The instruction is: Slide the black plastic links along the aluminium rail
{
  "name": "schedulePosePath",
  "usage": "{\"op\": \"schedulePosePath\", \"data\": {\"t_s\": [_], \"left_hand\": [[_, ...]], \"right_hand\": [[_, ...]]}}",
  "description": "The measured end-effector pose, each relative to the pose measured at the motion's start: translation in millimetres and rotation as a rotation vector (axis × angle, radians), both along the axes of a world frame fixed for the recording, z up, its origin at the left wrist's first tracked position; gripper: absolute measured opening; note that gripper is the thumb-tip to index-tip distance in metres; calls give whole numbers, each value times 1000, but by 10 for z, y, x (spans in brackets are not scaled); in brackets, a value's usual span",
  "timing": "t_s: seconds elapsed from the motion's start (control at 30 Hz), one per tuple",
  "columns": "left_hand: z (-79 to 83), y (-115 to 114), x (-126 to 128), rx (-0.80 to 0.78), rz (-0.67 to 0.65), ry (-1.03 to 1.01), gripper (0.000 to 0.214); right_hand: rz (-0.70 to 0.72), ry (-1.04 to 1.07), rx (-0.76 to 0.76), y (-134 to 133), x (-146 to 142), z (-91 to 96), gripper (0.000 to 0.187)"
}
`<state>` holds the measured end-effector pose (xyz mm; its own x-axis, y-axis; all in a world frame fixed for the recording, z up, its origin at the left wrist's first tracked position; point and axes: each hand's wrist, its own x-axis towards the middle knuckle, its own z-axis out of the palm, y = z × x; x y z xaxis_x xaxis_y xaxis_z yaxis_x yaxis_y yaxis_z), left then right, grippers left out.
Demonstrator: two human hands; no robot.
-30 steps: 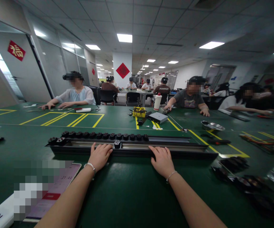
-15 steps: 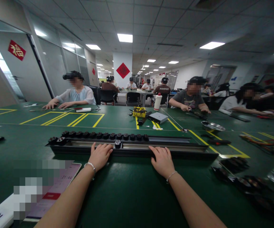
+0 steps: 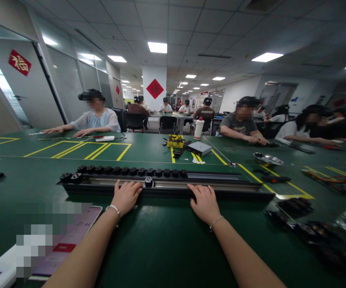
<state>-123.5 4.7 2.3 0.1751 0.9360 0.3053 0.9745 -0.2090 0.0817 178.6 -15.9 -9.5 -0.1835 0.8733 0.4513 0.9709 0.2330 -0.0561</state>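
A long black metal rail (image 3: 227, 186) lies across the green table (image 3: 167, 240) in front of me. A row of several small black parts (image 3: 131, 171) sits along its far side, and one black slider piece (image 3: 148, 182) sits in its channel. My left hand (image 3: 126, 197) lies flat with fingers stretched on the rail's near edge, just left of the slider. My right hand (image 3: 203, 202) rests the same way on the near edge, further right. Neither hand holds anything.
A phone (image 3: 71, 240) lies near my left forearm. Loose black parts (image 3: 299, 226) lie at the right, with a metal dish (image 3: 268, 159) behind. A yellow box (image 3: 175, 141), grey box (image 3: 199, 148) and white bottle (image 3: 198, 128) stand mid-table. Several people sit at the far side.
My hands and the rail have stayed put. The person at the far left has stretched an arm further left, and the person at the far right has shifted their hands.
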Motion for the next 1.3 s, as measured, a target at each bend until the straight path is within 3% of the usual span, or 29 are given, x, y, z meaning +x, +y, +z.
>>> {"op": "schedulePosePath", "data": {"t_s": [1.3], "left_hand": [[31,-4,30,-35,13,-12,36]], "right_hand": [[-10,5,-16,-14,-13,18,46]]}}
